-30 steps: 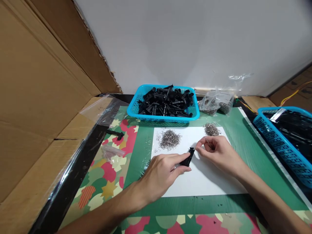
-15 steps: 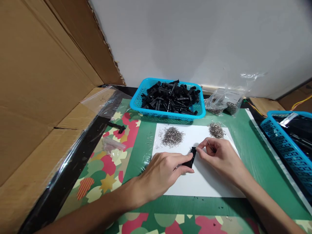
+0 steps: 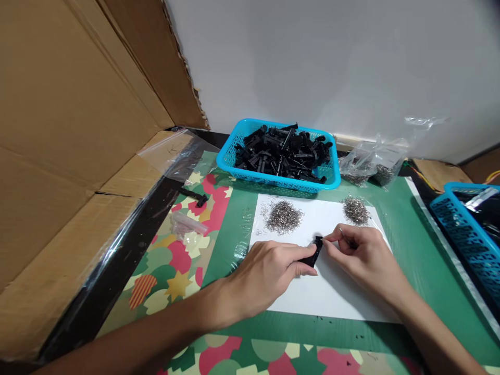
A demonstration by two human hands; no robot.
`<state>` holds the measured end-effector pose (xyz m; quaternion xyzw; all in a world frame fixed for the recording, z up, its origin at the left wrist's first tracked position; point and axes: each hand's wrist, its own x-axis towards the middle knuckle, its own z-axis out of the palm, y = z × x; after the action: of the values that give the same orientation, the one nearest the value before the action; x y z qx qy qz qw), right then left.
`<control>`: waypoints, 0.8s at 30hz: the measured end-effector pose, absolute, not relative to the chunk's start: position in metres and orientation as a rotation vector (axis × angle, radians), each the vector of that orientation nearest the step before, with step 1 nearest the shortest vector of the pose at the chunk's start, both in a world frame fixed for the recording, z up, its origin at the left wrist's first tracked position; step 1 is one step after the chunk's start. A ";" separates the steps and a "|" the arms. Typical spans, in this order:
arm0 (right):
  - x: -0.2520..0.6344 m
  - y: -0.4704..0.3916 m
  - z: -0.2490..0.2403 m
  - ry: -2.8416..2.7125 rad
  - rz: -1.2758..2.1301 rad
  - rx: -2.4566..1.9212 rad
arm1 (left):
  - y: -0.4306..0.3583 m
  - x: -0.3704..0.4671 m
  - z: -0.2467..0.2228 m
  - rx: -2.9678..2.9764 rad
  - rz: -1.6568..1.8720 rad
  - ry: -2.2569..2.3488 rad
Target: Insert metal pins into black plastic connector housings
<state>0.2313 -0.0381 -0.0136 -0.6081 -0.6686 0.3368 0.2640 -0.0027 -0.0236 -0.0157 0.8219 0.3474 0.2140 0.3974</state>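
My left hand (image 3: 279, 268) pinches a small black plastic part (image 3: 312, 256) between thumb and fingers, over a white sheet of paper (image 3: 336, 302). Close against the part's upper right end are the pinched fingertips of my right hand (image 3: 361, 250). A thin metal piece (image 3: 342, 233) sticks out between its curled fingers; what the fingertips themselves hold is too small to make out. Two heaps of tiny bent metal pieces lie on the sheet: a left heap (image 3: 284, 216) and a right heap (image 3: 355, 210) just beyond my right hand.
A blue basket (image 3: 273, 182) full of black plastic parts stands behind the paper. Plastic bags (image 3: 361, 164) of metal pieces lie to its right. Another blue basket (image 3: 464, 245) is at the right edge. A loose black part (image 3: 194, 196) and a small clear bag (image 3: 187, 229) lie left, near cardboard (image 3: 70, 208).
The whole view has shifted, so things appear slightly farther right. My right fingertips have come closer to the end of the black part, while my left hand keeps its grip.
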 end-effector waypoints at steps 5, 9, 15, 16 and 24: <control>0.234 -0.034 -0.010 -1.790 0.970 -1.668 | -0.024 -0.001 -0.013 2.089 0.565 0.877; 0.248 -0.032 -0.002 -1.820 1.098 -1.672 | -0.023 -0.001 -0.013 2.085 0.565 0.881; 0.260 -0.033 -0.005 -1.473 1.131 -1.655 | -0.022 -0.002 -0.016 2.026 0.591 0.911; 0.259 -0.034 -0.005 -1.423 1.086 -1.612 | -0.022 -0.002 -0.016 2.030 0.592 0.907; 0.247 -0.034 -0.002 -1.766 0.803 -1.421 | -0.022 -0.002 -0.018 2.132 0.608 0.807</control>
<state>0.2469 -0.0339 -0.0019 -0.5512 -0.6852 0.3116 0.3600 -0.0023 -0.0224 -0.0178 0.8354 0.3161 0.2382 0.3813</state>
